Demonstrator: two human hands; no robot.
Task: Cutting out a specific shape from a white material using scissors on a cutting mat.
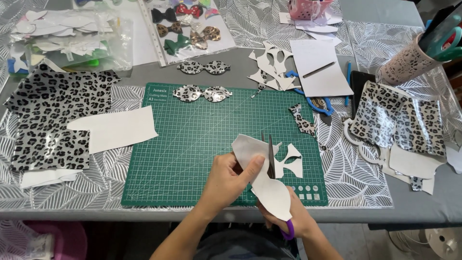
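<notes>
One green cutting mat lies in the middle of the table, the largest thing here. Two leopard-print sheets flank it: one sheet at the left, another at the right. One plain white sheet overlaps the mat's left edge. One white paper with a pencil on it sits far right of the mat. Two leopard-print bow shapes lie at the far edge: one bow shape on the mat, one just beyond it. At the near edge, the left hand pinches one white cut-out piece between thumb and fingers, holding it above the mat. The right hand, partly hidden under that piece, grips one pair of scissors by its purple handle, blades pointing away and meeting the piece
</notes>
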